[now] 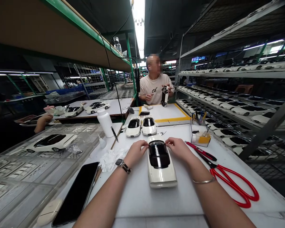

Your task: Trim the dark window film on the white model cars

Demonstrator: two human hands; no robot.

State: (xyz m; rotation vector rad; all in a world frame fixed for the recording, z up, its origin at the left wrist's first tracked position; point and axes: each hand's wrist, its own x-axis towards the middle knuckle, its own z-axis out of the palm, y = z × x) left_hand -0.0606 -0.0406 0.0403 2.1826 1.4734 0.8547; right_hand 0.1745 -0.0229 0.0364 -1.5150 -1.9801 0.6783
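Observation:
A white model car [162,175] with dark glass lies upright on the white worktop in front of me, its nose pointing away. My left hand [137,152] pinches its left side beside the windshield, thumb and fingers together. On the opposite side my right hand [180,148] holds the car's edge the same way, with the fingertips partly hidden. Just beyond stand two more white model cars, one at the left [133,126] and one at the right [149,125]. Red-handled scissors [237,183] and a red knife-like tool [200,150] lie right of my right hand.
Left are a phone [77,193], crumpled white tissue [114,159], a white bottle [104,123] and a parts tray [45,175] bearing another car [52,142]. A pen holder [199,136] stands right, beside car-filled racks [237,76]. A co-worker [154,85] opposite holds a car.

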